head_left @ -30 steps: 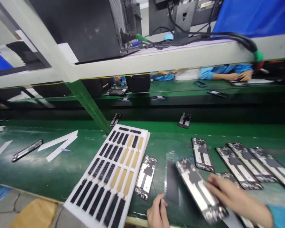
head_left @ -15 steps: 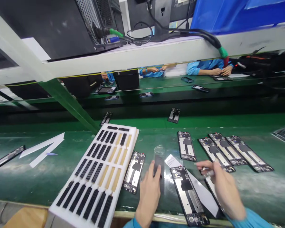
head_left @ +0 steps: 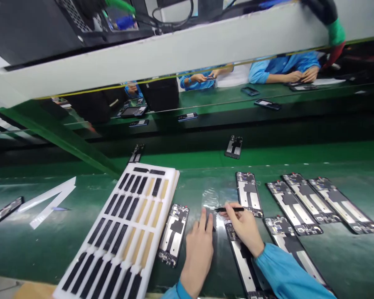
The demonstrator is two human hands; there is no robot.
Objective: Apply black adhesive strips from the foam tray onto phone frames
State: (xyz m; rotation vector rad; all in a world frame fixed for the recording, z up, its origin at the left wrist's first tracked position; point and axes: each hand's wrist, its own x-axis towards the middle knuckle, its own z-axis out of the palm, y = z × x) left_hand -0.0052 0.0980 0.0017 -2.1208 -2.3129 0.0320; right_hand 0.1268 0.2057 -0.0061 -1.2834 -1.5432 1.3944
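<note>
My left hand (head_left: 198, 247) presses its fingertips onto a clear plastic sheet (head_left: 210, 196) on the green bench, beside a small dark piece (head_left: 214, 224). Black tweezers (head_left: 229, 209) are pinched in my right hand (head_left: 244, 230), their tip pointing left, close to the left fingertips. Whether the tip grips anything is too small to tell. An opened phone body (head_left: 241, 259) lies under my right wrist, partly covered. Another phone body (head_left: 173, 234) rests left of my left hand.
A white foam tray (head_left: 134, 222) with rows of black and tan strips stands at left. Several opened phone bodies (head_left: 294, 207) lie at right. White paper strips (head_left: 54, 199) are at far left. A shelf beam (head_left: 174, 50) crosses above; co-workers' hands (head_left: 302, 76) show behind.
My right hand has moved left with the tweezers, from beside the phones at right to the left fingertips. The left hand stays on the sheet. The camera view has shifted and tilted.
</note>
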